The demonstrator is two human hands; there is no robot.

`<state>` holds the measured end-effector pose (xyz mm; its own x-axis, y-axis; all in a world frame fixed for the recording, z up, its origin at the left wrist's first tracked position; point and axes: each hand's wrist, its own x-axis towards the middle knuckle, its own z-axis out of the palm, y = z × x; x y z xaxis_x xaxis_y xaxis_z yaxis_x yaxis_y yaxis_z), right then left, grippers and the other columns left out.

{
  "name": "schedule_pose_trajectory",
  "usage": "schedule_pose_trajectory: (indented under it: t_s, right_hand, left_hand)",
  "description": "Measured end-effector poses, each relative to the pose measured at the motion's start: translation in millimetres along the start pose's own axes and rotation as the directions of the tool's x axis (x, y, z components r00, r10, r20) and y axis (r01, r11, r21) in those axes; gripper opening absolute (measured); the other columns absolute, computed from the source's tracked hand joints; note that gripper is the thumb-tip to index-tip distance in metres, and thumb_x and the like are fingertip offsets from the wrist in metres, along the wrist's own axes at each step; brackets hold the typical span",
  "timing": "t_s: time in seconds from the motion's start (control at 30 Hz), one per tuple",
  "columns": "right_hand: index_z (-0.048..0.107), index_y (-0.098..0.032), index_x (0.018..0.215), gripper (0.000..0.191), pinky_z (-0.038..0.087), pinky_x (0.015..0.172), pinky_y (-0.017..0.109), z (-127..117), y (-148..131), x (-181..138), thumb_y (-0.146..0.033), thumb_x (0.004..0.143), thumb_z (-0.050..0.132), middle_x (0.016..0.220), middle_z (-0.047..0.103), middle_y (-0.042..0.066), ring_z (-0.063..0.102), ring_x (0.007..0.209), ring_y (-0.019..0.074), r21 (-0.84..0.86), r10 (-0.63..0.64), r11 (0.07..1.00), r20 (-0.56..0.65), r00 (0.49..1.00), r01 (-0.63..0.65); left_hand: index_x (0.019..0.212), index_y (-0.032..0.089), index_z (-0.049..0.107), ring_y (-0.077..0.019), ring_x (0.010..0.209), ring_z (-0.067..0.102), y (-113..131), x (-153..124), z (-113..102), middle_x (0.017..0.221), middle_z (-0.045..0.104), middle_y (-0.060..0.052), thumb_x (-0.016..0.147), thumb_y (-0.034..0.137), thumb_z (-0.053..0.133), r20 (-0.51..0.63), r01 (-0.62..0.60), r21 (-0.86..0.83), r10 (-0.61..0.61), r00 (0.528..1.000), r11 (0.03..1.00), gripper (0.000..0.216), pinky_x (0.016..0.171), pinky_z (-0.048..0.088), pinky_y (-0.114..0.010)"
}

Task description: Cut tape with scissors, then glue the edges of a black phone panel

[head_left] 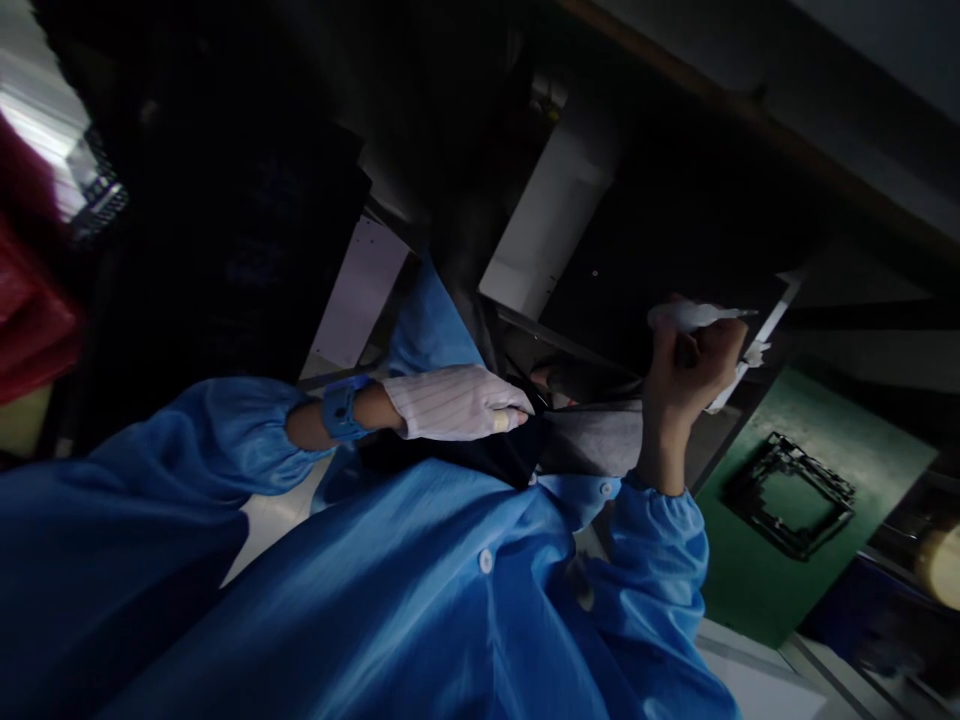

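Note:
My left hand (457,400) wears a white striped glove and a blue wrist strap (341,408). Its fingers lie close together and grip the top edge of a dark flat panel (495,458) held against my blue coat. My right hand (690,372) is bare and closed in a fist around a white pen-like tool (694,315), whose tip points right. A grey cloth-like piece (596,440) lies between the two hands, just below the right wrist. The scene is dark and strongly tilted, so fine detail on the panel is hidden.
A green mat (862,450) at the right carries a black square frame (791,495). White flat panels (544,225) stand behind the hands among dark machine parts. Something red (30,310) is at the far left, and a pale round object (941,565) is at the right edge.

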<state>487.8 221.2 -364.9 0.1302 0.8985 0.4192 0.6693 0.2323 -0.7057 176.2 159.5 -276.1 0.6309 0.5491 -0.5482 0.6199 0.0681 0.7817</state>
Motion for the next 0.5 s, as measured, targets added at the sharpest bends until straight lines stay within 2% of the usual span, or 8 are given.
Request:
schedule_pose_trajectory:
  t_s: [0.1, 0.23, 0.27, 0.33, 0.4, 0.43, 0.47, 0.5]
  right_hand:
    - [0.064, -0.027, 0.129, 0.04, 0.069, 0.088, 0.046, -4, 1, -1, -0.063, 0.115, 0.077, 0.112, 0.084, 0.009, 0.089, 0.11, 0.0353, -0.056, 0.0, 0.998, 0.033, 0.999, 0.002]
    - [0.061, -0.025, 0.143, 0.048, 0.069, 0.09, 0.046, -8, -10, 2, -0.06, 0.116, 0.079, 0.135, 0.084, 0.019, 0.087, 0.116, 0.0345, 0.022, 0.001, 1.0, 0.126, 0.992, -0.004]
    - [0.059, -0.024, 0.148, 0.054, 0.069, 0.089, 0.045, -11, -16, 3, -0.058, 0.114, 0.083, 0.143, 0.082, 0.021, 0.086, 0.115, 0.0335, 0.062, -0.006, 0.998, 0.129, 0.992, -0.002]
    - [0.058, -0.023, 0.155, 0.064, 0.067, 0.084, 0.041, -23, -35, 2, -0.052, 0.109, 0.092, 0.151, 0.077, 0.024, 0.085, 0.113, 0.0318, 0.113, -0.02, 0.994, 0.059, 0.998, 0.014]
    - [0.064, -0.025, 0.154, 0.058, 0.062, 0.077, 0.038, -44, -59, 1, -0.048, 0.109, 0.093, 0.144, 0.078, 0.018, 0.083, 0.109, 0.03, 0.101, -0.027, 0.994, -0.067, 0.997, 0.034]
    - [0.069, -0.027, 0.15, 0.046, 0.062, 0.076, 0.038, -57, -72, 0, -0.049, 0.113, 0.086, 0.137, 0.078, 0.015, 0.083, 0.107, 0.0297, 0.082, -0.029, 0.996, -0.09, 0.996, 0.036]
    - [0.074, -0.029, 0.145, 0.039, 0.063, 0.077, 0.041, -72, -86, 0, -0.053, 0.116, 0.082, 0.131, 0.079, 0.012, 0.083, 0.105, 0.0299, 0.069, -0.025, 0.997, -0.082, 0.996, 0.031]
    - [0.078, -0.03, 0.139, 0.039, 0.063, 0.076, 0.043, -86, -98, 1, -0.059, 0.113, 0.085, 0.123, 0.08, 0.01, 0.082, 0.099, 0.0294, 0.058, -0.036, 0.998, -0.053, 0.998, 0.039]
  left_hand:
    - [0.131, 0.025, 0.089, -0.0148, 0.109, 0.09, 4, 3, 2, 0.118, 0.095, 0.005, 0.112, 0.026, 0.063, 0.025, -0.015, 0.0, 0.015, 1.0, 1.0, 0.032, 0.101, 0.066, -0.023]
    - [0.113, 0.02, 0.092, -0.0219, 0.11, 0.09, 12, 4, 3, 0.115, 0.095, -0.001, 0.113, 0.02, 0.064, 0.04, -0.039, -0.017, 0.04, 0.998, 0.999, 0.028, 0.101, 0.064, -0.029]
    - [0.111, 0.02, 0.092, -0.0222, 0.11, 0.09, 14, 4, 2, 0.115, 0.095, -0.001, 0.113, 0.019, 0.064, 0.042, -0.043, -0.025, 0.044, 0.998, 0.999, 0.028, 0.101, 0.063, -0.029]
    - [0.11, 0.022, 0.093, -0.0214, 0.11, 0.09, 16, 3, 2, 0.115, 0.096, 0.0, 0.112, 0.017, 0.065, 0.046, -0.048, -0.044, 0.05, 0.998, 0.998, 0.028, 0.098, 0.063, -0.028]
    - [0.109, 0.022, 0.093, -0.0198, 0.104, 0.09, 17, 4, 1, 0.112, 0.096, 0.001, 0.112, 0.018, 0.065, 0.053, -0.044, -0.059, 0.047, 0.997, 0.997, 0.028, 0.093, 0.061, -0.026]
    - [0.106, 0.023, 0.092, -0.0191, 0.1, 0.089, 18, 4, 0, 0.11, 0.095, 0.002, 0.112, 0.019, 0.065, 0.058, -0.04, -0.062, 0.044, 0.997, 0.997, 0.028, 0.09, 0.061, -0.026]
    - [0.102, 0.023, 0.091, -0.0188, 0.096, 0.089, 18, 4, 0, 0.106, 0.095, 0.002, 0.113, 0.021, 0.065, 0.064, -0.038, -0.06, 0.041, 0.997, 0.998, 0.028, 0.088, 0.06, -0.027]
    - [0.096, 0.023, 0.089, -0.0189, 0.092, 0.087, 18, 5, 0, 0.102, 0.094, 0.002, 0.114, 0.024, 0.064, 0.073, -0.037, -0.053, 0.041, 0.997, 0.998, 0.031, 0.086, 0.059, -0.028]
